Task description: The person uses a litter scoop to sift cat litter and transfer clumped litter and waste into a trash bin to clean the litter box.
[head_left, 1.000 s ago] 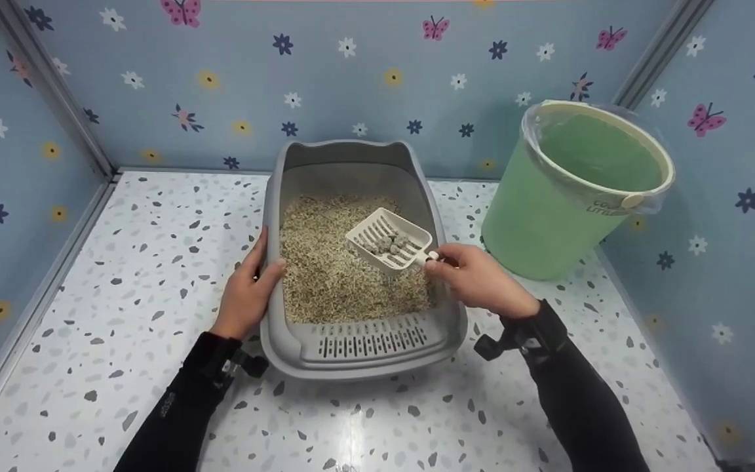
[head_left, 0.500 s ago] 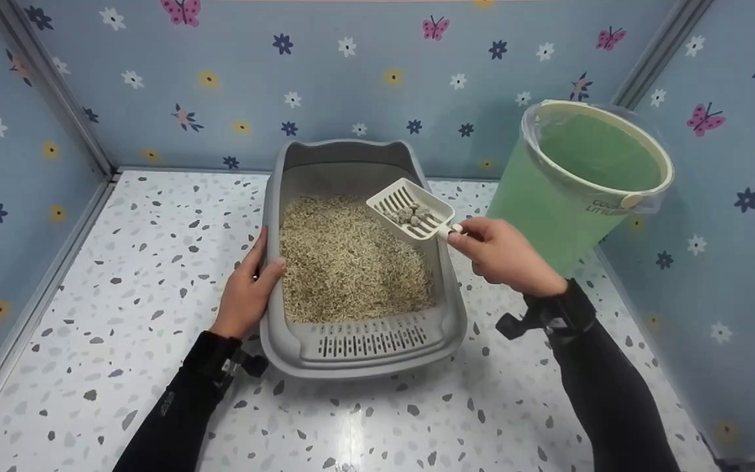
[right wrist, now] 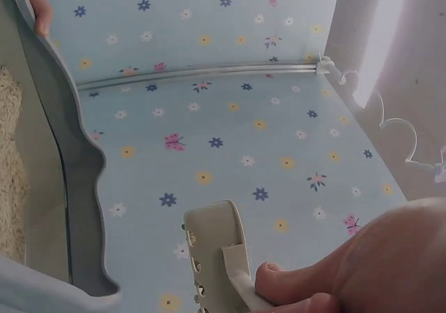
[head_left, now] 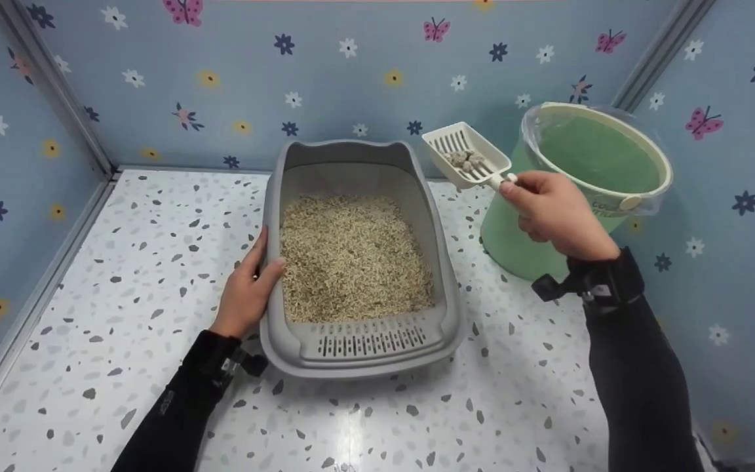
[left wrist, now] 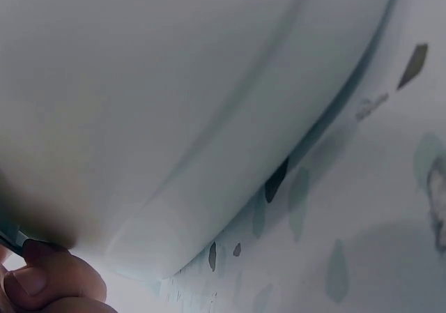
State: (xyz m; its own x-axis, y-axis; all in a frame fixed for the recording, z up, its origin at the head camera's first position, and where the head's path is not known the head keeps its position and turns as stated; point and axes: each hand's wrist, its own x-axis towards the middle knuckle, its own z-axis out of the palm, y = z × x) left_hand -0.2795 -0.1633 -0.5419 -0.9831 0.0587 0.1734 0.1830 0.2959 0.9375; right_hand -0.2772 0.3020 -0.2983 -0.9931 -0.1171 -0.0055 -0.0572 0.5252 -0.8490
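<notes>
A pale litter scoop [head_left: 487, 149] is held up in the head view, its short handle pinched by my right hand [head_left: 558, 213]. Several grey clumps [head_left: 466, 160] lie on its slotted floor. The scoop is level with the far right corner of the grey litter box [head_left: 364, 372], just outside its rim, and overlaps the green bin's edge. Beige litter [head_left: 358, 262] covers the box floor. My left hand [head_left: 246, 292] grips the box's left rim, thumb over the top and fingers against the outside. In the left wrist view, curled fingers [left wrist: 59, 281] show below the box wall.
A green bin [head_left: 515, 242] with a clear bag over its rim [head_left: 662, 164] stands at the right, near the corner. Blue flowered walls [head_left: 220, 105] enclose the back and both sides. The speckled floor [head_left: 148, 262] runs around the box.
My right hand has lifted the scoop with its clumps from over the litter, up and to the right, past the box's right rim toward the bin. My left hand has stayed put.
</notes>
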